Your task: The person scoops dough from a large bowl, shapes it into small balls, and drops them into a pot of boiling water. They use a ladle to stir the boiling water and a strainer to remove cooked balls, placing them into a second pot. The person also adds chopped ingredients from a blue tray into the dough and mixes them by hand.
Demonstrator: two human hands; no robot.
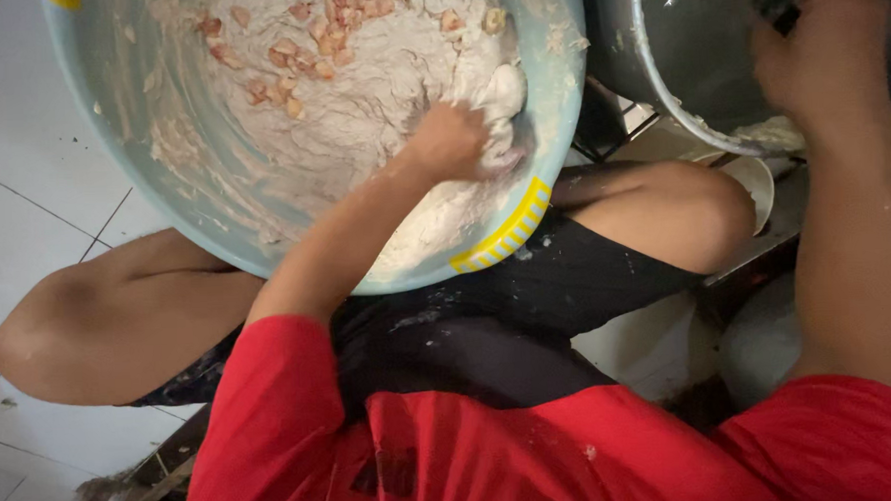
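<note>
1. The left hand (pixel 458 140) is down inside the pale blue basin (pixel 119 114), forearm slanting up from the red sleeve (pixel 273 428), wrist bent, knuckles toward the camera.
2. Its fingers are curled in and buried in the dough (pixel 378 83), closed around a soft white lump at the basin's right wall. The fingertips are hidden in the mass, so how tightly they press cannot be told.
3. The right hand (pixel 818 54) is up at the top right corner, arm stretched nearly straight, the hand bent over the rim of a big metal pot (pixel 679 90).
4. That hand looks closed around something dark at the pot's edge, but the grip is blurred and partly cut by the frame; exactly what the fingers pinch cannot be told.
5. The dough is pale, floury and ragged, heaped against the far and right side of the basin, with pinkish-orange chunks scattered over its upper part.
6. Smears of it coat the basin's inner wall, and the basin's rim shows a yellow striped patch (pixel 510 233) just below the left hand.
7. The dough sits all around the left fingers: the lump is in them, the main heap just beyond, the chunky part well above the knuckles.
8. The basin rests tilted between bare knees (pixel 58 328), over a white tiled floor (pixel 13 199); the metal pot stands just beside it on the right.
</note>
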